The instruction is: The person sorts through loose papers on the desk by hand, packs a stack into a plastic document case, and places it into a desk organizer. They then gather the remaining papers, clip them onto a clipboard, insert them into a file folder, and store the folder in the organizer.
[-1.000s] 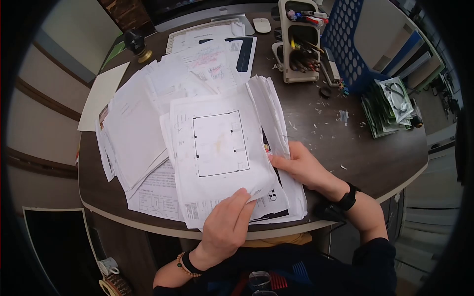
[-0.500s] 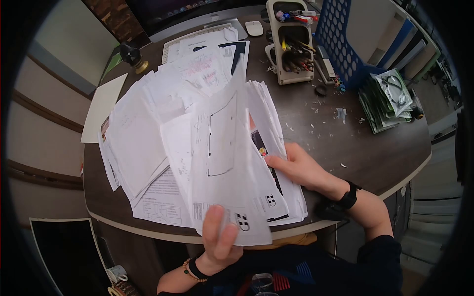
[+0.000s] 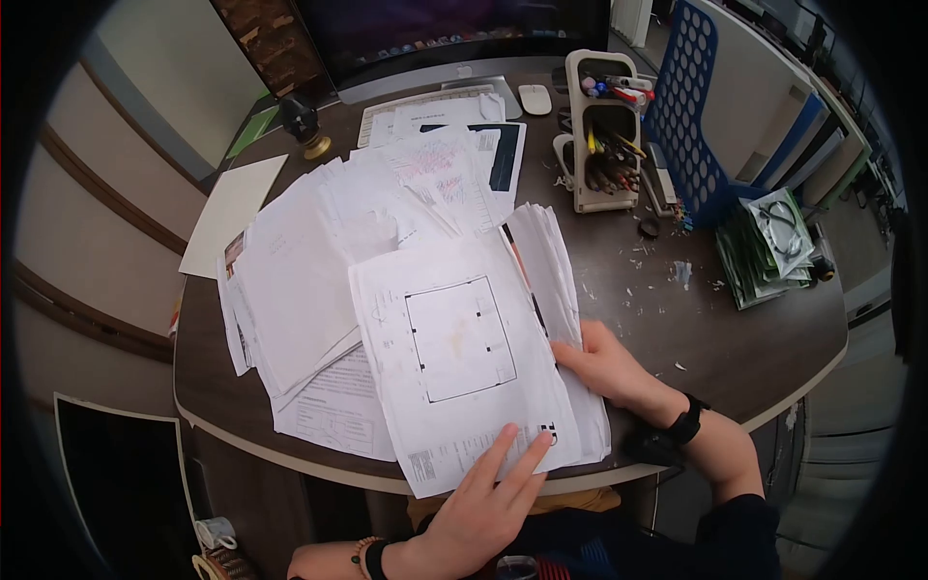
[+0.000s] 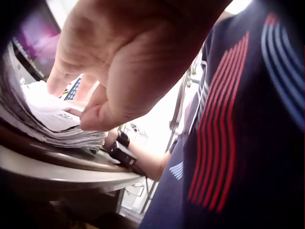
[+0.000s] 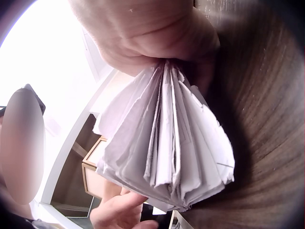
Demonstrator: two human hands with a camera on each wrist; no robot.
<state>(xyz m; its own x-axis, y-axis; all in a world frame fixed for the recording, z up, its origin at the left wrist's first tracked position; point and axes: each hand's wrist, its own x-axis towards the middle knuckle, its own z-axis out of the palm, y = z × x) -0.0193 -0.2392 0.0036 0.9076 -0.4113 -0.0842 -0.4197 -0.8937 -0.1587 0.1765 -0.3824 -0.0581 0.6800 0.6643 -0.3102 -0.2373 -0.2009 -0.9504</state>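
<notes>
Diagonally, the left hand (image 3: 483, 517) rests straight fingers on the drawing (image 3: 462, 338).

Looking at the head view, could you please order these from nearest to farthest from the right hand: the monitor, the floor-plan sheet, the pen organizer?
1. Floor-plan sheet: just left of the right hand.
2. Pen organizer: ahead of the hand.
3. Monitor: farthest back, ahead and left.
</notes>
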